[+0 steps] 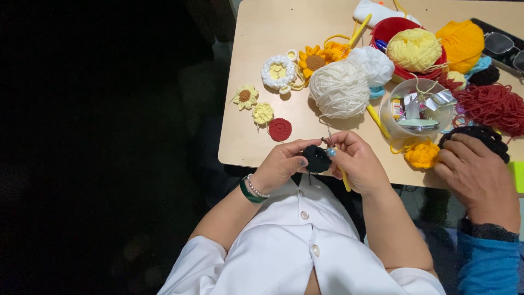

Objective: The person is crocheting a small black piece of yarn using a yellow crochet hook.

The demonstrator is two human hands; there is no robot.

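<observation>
Two bare hands meet just over the near edge of the pale wooden table (256, 147), pinching a small round black crocheted piece (317, 159) between them. The left hand (281, 164), with a green bangle and a bead bracelet at its wrist, presses thumb and fingers onto the piece's left side. The right hand (357, 164) closes on its right side and also grips a yellow-handled crochet hook (345, 180), whose handle sticks out below the palm. A thin strand runs up from the piece toward a large ball of white yarn (339, 89) on the table. Near that ball lie a flat red crocheted disc (280, 129), a small pale yellow crocheted flower (262, 113) and a clear round plastic tub of small supplies (417, 112). Another person's hand (474, 172), in a blue sleeve, rests on the table's right edge, touching a dark crocheted piece (480, 136).
</observation>
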